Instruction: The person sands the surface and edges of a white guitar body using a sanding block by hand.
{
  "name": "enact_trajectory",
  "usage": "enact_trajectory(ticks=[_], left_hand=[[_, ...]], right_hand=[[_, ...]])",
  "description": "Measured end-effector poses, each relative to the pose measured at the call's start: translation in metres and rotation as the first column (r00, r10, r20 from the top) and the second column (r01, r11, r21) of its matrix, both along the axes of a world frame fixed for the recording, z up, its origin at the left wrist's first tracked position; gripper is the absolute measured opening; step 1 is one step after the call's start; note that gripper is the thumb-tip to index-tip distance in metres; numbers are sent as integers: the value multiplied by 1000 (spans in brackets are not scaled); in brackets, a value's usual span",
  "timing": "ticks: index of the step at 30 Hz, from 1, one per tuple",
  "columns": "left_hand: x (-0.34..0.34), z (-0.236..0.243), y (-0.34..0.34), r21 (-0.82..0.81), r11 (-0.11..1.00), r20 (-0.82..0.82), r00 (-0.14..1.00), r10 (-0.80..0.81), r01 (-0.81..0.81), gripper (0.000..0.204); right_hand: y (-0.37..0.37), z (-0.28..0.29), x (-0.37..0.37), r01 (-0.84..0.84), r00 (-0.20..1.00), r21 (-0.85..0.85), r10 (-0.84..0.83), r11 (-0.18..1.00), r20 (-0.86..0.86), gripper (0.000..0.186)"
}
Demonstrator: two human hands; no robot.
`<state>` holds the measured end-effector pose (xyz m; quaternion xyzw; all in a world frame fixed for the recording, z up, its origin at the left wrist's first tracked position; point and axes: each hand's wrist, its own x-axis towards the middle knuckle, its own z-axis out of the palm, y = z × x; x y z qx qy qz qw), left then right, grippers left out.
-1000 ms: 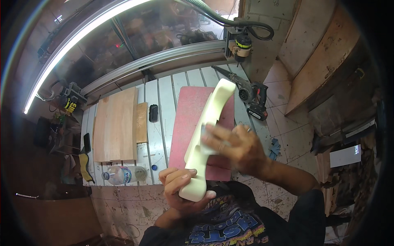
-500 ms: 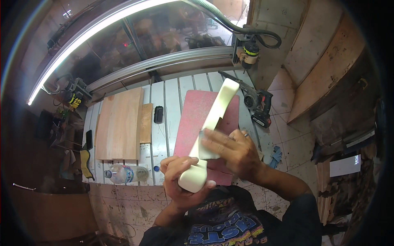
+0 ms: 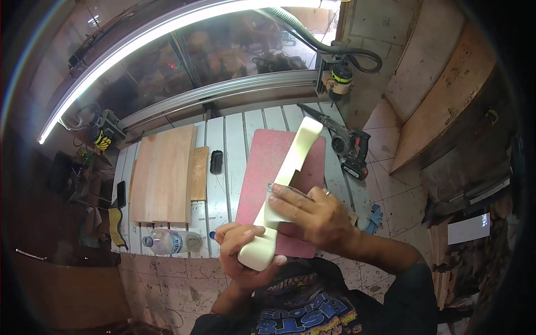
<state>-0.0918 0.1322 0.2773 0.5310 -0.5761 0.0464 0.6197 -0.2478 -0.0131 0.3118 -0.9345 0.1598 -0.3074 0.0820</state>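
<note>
A long, smooth cream-white piece (image 3: 301,145) with thick, curved ends and a notch in one side slants up and away above the table. My left hand (image 3: 239,248) is closed around its near end, with the thumb underneath. Across the middle of the piece lie the fingers of my right hand (image 3: 318,215), which wears a ring. These fingers press a thin, greyish sheet (image 3: 270,187), perhaps sandpaper, against the surface; most of it is covered by the hand. Beneath the piece, a pink mat (image 3: 259,151) rests on the slatted table.
On the left are a wooden panel (image 3: 163,173), a plastic bottle (image 3: 172,242) lying down, and a small black object (image 3: 216,162). A cordless blower (image 3: 347,145) sits at the right edge, near a blue cloth (image 3: 374,218). A rail with a mounted router (image 3: 338,78) spans the back.
My right hand and the sheet have slid slightly toward me along the piece. The piece's far end has dipped a little lower and left. My view has also tilted slightly.
</note>
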Motion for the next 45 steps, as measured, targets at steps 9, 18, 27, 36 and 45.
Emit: enact_trajectory(ticks=[9,18,27,36,45], left_hand=[[1,-1,11,-17,1000,7,1000,10,-10,73],[1,-2,3,-2,1000,-32,999,4,-4,72],[-2,-7,4,-6,1000,-14,1000,13,-13,73],[-2,1,-7,-36,999,-110,993,33,-37,69],[-5,-15,11,-77,983,-88,983,161,-167,74]], right_hand=[[-21,-1,2,-63,990,179,39,982,135,52],[1,0,3,-7,1000,25,7,1000,6,47],[3,-7,2,-93,994,-75,96,993,42,35],[8,-11,9,-104,993,16,102,994,65,40],[47,-11,-8,-570,810,738,398,361,431,72]])
